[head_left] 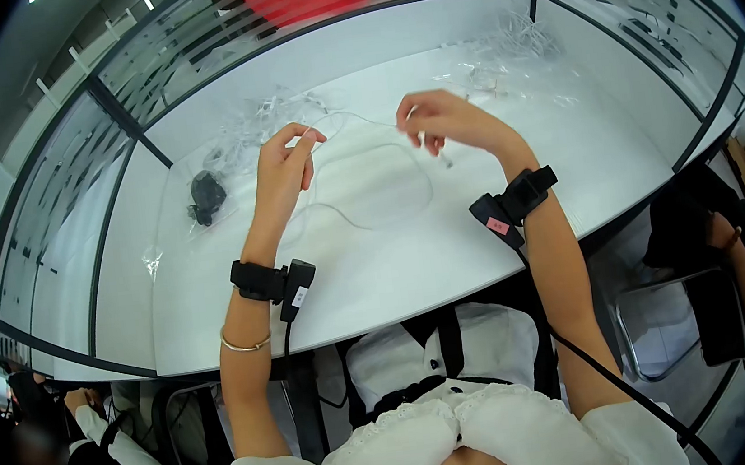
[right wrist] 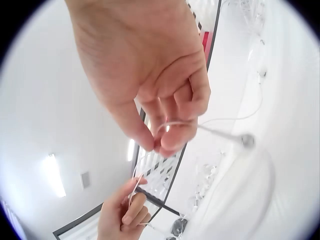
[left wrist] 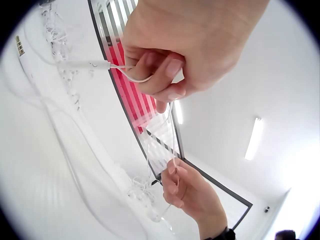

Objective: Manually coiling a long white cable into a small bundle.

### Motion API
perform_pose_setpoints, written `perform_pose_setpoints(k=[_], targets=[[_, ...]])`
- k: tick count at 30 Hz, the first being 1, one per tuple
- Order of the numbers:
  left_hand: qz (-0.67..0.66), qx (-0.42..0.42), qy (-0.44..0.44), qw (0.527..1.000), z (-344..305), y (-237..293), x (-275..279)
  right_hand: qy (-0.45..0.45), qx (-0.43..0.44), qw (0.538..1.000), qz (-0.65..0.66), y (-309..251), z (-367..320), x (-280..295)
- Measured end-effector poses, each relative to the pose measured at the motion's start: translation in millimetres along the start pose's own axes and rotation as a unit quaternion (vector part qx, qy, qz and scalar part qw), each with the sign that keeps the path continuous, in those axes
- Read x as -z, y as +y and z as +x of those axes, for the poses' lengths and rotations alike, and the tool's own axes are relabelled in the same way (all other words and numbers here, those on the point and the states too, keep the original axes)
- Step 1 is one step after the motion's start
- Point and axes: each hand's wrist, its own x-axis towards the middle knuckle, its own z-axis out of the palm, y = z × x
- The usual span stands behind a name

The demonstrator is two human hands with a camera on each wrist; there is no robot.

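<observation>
A thin white earphone cord (head_left: pixel 430 185) hangs in loops over the white table. My left hand (head_left: pixel 285 171) pinches it with curled fingers, and a slim white inline piece (left wrist: pixel 85 65) sticks out beside those fingers. Further along that side a jack plug (left wrist: pixel 20 46) with metal rings dangles. Opposite, my right hand (head_left: pixel 452 121) pinches the cord between thumb and fingertips, its other fingers bent. From the right hand a short length ends in a small blurred round tip (right wrist: pixel 246 141). Cord strands stretch across the gap between both hands.
Clear plastic bags and tangled white cords (head_left: pixel 525 39) lie along the back of the white table (head_left: pixel 244 309). A dark bundle (head_left: pixel 206 197) in clear plastic sits at the left. Low framed partitions (head_left: pixel 423 20) surround the tabletop. Other people sit at both sides.
</observation>
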Motion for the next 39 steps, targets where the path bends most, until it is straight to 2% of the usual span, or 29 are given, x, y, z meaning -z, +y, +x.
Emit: perform_pose_setpoints(k=[2, 4, 7, 10, 18, 21, 24, 26, 29, 32, 33, 36, 39], targets=[[-0.007, -0.004, -0.009, 1.000, -1, 5, -2, -0.106, -0.004, 0.994, -0.006, -8, -3, -9], [-0.020, -0.004, -0.018, 1.000, -2, 7, -5, -0.146, -0.027, 0.989, -0.016, -20, -5, -18], [-0.029, 0.005, -0.029, 0.999, -5, 10, -7, -0.148, -0.008, 0.989, 0.014, -15, 2, -33], [-0.036, 0.012, -0.041, 0.998, -5, 10, -10, -0.128, 0.042, 0.991, 0.025, -7, 9, -47], [-0.075, 0.016, -0.066, 0.995, -6, 12, -10, -0.079, 0.063, 0.995, -0.026, -2, 11, -60], [-0.072, -0.009, -0.076, 0.994, -4, 10, -7, -0.032, 0.144, 0.987, -0.064, 2, 12, -58], [-0.066, -0.038, -0.091, 0.993, -6, 13, -7, 0.033, 0.151, 0.983, -0.097, -12, 5, -46], [-0.065, -0.041, -0.106, 0.991, -8, 17, -8, 0.104, 0.170, 0.978, -0.063, -18, 6, -40], [0.020, -0.082, -0.066, 0.994, -12, 15, -14, 0.182, 0.211, 0.960, -0.021, -23, 3, -38], [0.133, -0.087, -0.051, 0.986, -18, 27, -12, 0.183, 0.279, 0.943, -0.010, -18, 11, -44], [0.135, -0.087, -0.050, 0.986, -17, 27, -12, 0.165, 0.269, 0.949, -0.001, -20, 9, -46], [0.099, -0.105, -0.054, 0.988, -16, 21, -15, 0.121, 0.208, 0.969, -0.060, -20, 8, -46], [0.017, -0.090, -0.059, 0.994, -15, 19, -17, 0.130, 0.215, 0.967, -0.036, -18, 8, -46]])
